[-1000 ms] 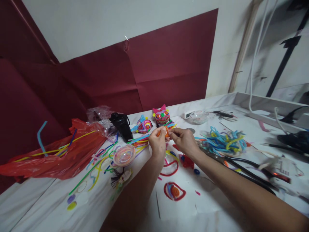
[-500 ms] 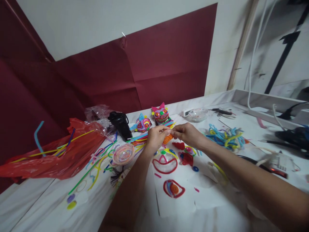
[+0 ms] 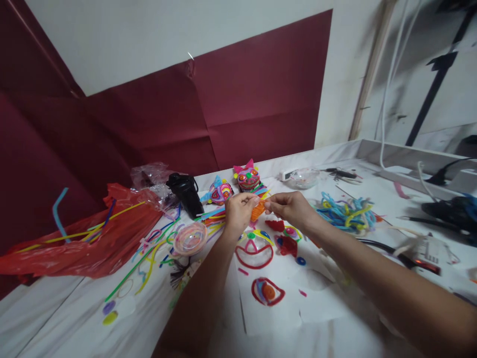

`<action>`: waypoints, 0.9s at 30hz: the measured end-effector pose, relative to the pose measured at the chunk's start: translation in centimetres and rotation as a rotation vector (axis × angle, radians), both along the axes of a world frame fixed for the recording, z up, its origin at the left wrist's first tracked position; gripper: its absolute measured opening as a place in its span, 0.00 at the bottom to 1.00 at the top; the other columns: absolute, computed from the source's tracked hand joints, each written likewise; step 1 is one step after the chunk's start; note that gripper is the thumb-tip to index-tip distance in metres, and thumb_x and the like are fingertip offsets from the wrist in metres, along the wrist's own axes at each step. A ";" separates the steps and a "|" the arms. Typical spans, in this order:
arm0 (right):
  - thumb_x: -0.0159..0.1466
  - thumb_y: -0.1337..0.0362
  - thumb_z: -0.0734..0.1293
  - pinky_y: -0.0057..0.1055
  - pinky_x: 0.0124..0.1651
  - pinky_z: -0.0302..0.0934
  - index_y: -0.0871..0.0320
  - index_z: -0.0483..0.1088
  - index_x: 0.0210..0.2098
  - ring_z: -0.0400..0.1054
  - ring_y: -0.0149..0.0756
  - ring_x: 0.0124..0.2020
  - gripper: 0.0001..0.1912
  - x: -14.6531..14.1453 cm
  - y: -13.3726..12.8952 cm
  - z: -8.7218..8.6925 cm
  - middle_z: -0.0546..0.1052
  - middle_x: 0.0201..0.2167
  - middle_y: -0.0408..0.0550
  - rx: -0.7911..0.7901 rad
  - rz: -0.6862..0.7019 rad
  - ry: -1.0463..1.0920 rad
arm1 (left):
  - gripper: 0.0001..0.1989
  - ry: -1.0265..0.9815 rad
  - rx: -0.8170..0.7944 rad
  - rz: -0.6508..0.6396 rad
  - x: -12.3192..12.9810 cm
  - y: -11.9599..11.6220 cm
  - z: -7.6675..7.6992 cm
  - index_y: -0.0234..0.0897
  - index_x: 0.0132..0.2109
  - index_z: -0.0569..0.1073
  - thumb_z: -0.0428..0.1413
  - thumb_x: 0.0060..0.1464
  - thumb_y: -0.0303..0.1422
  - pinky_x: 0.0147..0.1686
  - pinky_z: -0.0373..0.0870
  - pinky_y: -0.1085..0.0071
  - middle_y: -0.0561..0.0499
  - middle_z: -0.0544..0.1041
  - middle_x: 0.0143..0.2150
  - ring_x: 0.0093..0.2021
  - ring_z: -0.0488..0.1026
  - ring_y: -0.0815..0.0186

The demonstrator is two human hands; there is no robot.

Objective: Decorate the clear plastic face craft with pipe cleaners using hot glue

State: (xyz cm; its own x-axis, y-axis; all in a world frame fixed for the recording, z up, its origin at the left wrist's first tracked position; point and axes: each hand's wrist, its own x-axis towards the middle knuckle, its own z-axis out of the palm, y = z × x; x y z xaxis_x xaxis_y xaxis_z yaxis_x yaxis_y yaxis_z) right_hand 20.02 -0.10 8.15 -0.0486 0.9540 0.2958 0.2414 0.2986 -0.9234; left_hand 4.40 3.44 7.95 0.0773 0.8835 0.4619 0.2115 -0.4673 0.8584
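Observation:
Between my two hands is a small orange piece with a ribbed look (image 3: 258,212), apparently bent pipe cleaner. My left hand (image 3: 237,213) pinches its left upper edge, and my right hand (image 3: 293,208) pinches it from the right. Both are held above the paper sheet (image 3: 268,318). Below them on the paper lie a red-outlined mouth shape (image 3: 254,264), a red-rimmed eye shape with an orange centre (image 3: 268,292), red fuzzy pieces (image 3: 287,246) and a small blue disc (image 3: 300,261).
Behind the hands stand a pink-eared cat face (image 3: 247,176), a colourful fish shape (image 3: 219,191) and a black glue gun-like object (image 3: 185,194). To the left are a clear bowl (image 3: 190,238) and a red plastic bag (image 3: 89,248). Tangled pipe cleaners (image 3: 346,214) and cables sit right.
My hands have parted slightly, and more of the orange piece shows between them. The things on the table stay where they were.

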 end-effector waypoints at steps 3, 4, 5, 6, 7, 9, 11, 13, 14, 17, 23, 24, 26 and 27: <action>0.53 0.53 0.66 0.26 0.19 0.44 0.59 0.72 0.20 0.50 0.25 0.15 0.16 0.0 0.0 0.1 0.62 0.11 0.38 -0.031 0.014 0.020 | 0.04 -0.019 -0.032 -0.028 0.0 0.0 0.0 0.36 0.29 0.79 0.60 0.45 0.31 0.26 0.65 0.75 0.52 0.77 0.24 0.25 0.70 0.69; 0.53 0.53 0.66 0.26 0.19 0.44 0.59 0.72 0.20 0.50 0.25 0.15 0.15 0.0 0.0 0.1 0.61 0.11 0.38 -0.045 0.022 0.034 | 0.04 -0.028 -0.042 -0.042 0.1 0.0 0.0 0.35 0.29 0.79 0.60 0.45 0.31 0.26 0.64 0.76 0.52 0.76 0.24 0.25 0.69 0.70; 0.53 0.53 0.67 0.26 0.19 0.44 0.59 0.72 0.20 0.50 0.25 0.15 0.15 0.0 0.0 0.1 0.61 0.11 0.37 -0.058 0.029 0.051 | 0.04 -0.038 -0.052 -0.055 0.1 0.0 0.0 0.35 0.29 0.79 0.60 0.45 0.31 0.26 0.64 0.76 0.52 0.76 0.24 0.25 0.69 0.70; 0.53 0.54 0.67 0.26 0.19 0.43 0.59 0.72 0.20 0.50 0.25 0.15 0.15 0.0 -0.1 0.1 0.61 0.11 0.37 -0.070 0.031 0.071 | 0.05 -0.049 -0.063 -0.064 0.1 0.0 0.0 0.35 0.29 0.79 0.61 0.44 0.31 0.26 0.64 0.76 0.53 0.75 0.23 0.25 0.69 0.71; 0.53 0.54 0.67 0.26 0.19 0.43 0.59 0.71 0.20 0.49 0.24 0.15 0.15 -0.1 -0.1 0.1 0.61 0.11 0.37 -0.080 0.029 0.090 | 0.05 -0.061 -0.075 -0.069 0.2 0.0 0.0 0.34 0.28 0.79 0.61 0.44 0.32 0.26 0.64 0.76 0.53 0.75 0.23 0.24 0.68 0.71; 0.52 0.54 0.67 0.27 0.19 0.41 0.59 0.71 0.20 0.48 0.24 0.15 0.14 -0.2 -0.1 0.0 0.61 0.11 0.36 -0.096 0.015 0.127 | 0.05 -0.092 -0.097 -0.068 0.3 -0.1 0.0 0.33 0.28 0.78 0.62 0.44 0.32 0.26 0.64 0.77 0.53 0.74 0.23 0.25 0.69 0.72; 0.52 0.55 0.67 0.27 0.19 0.41 0.59 0.71 0.19 0.48 0.23 0.14 0.14 -0.5 -0.1 -0.1 0.60 0.11 0.36 -0.112 -0.003 0.174 | 0.07 -0.140 -0.132 -0.073 0.5 -0.4 0.1 0.33 0.29 0.77 0.63 0.43 0.33 0.26 0.66 0.77 0.52 0.75 0.25 0.25 0.70 0.71; 0.52 0.55 0.68 0.26 0.19 0.41 0.60 0.71 0.19 0.48 0.23 0.15 0.14 -0.7 -0.1 -0.2 0.61 0.11 0.36 -0.122 -0.011 0.231 | 0.11 -0.200 -0.211 -0.113 0.8 -0.8 0.3 0.34 0.33 0.77 0.64 0.43 0.35 0.24 0.69 0.75 0.52 0.76 0.28 0.25 0.72 0.70; 0.52 0.55 0.68 0.26 0.19 0.41 0.60 0.71 0.19 0.48 0.23 0.15 0.14 -0.7 -0.1 -0.2 0.61 0.11 0.36 -0.124 -0.014 0.258 | 0.12 -0.226 -0.255 -0.140 0.9 -1.0 0.3 0.34 0.36 0.76 0.64 0.43 0.36 0.23 0.70 0.74 0.52 0.76 0.28 0.24 0.73 0.69; 0.50 0.55 0.70 0.26 0.19 0.41 0.61 0.72 0.20 0.48 0.22 0.15 0.14 -0.7 0.0 -0.3 0.62 0.11 0.37 -0.125 -0.009 0.305 | 0.15 -0.271 -0.327 -0.187 1.2 -1.3 0.4 0.35 0.38 0.74 0.65 0.43 0.35 0.21 0.73 0.72 0.52 0.76 0.27 0.24 0.75 0.66; 0.45 0.56 0.75 0.25 0.21 0.45 0.61 0.72 0.22 0.52 0.23 0.18 0.14 0.0 -0.3 0.0 0.67 0.15 0.38 -0.199 0.105 0.369 | 0.14 -0.317 -0.305 -0.161 1.2 -1.2 0.4 0.32 0.33 0.75 0.67 0.38 0.34 0.24 0.76 0.71 0.53 0.76 0.27 0.23 0.75 0.69; 0.44 0.57 0.75 0.25 0.22 0.47 0.60 0.73 0.23 0.54 0.23 0.18 0.14 0.1 -0.4 0.1 0.69 0.17 0.39 -0.212 0.123 0.375 | 0.14 -0.321 -0.303 -0.166 1.2 -1.1 0.4 0.32 0.33 0.75 0.68 0.38 0.34 0.24 0.76 0.71 0.53 0.76 0.27 0.22 0.74 0.69; 0.42 0.58 0.76 0.26 0.23 0.50 0.60 0.73 0.26 0.55 0.23 0.19 0.15 0.4 -0.5 0.2 0.71 0.20 0.40 -0.234 0.135 0.368 | 0.14 -0.330 -0.309 -0.174 1.1 -1.1 0.3 0.32 0.32 0.75 0.67 0.38 0.34 0.24 0.76 0.71 0.54 0.76 0.26 0.22 0.74 0.70; 0.42 0.58 0.76 0.26 0.24 0.50 0.60 0.73 0.26 0.55 0.23 0.20 0.15 0.4 -0.6 0.2 0.71 0.20 0.40 -0.242 0.133 0.357 | 0.14 -0.335 -0.316 -0.178 1.1 -1.1 0.3 0.32 0.32 0.75 0.67 0.39 0.34 0.24 0.75 0.72 0.54 0.76 0.26 0.21 0.74 0.70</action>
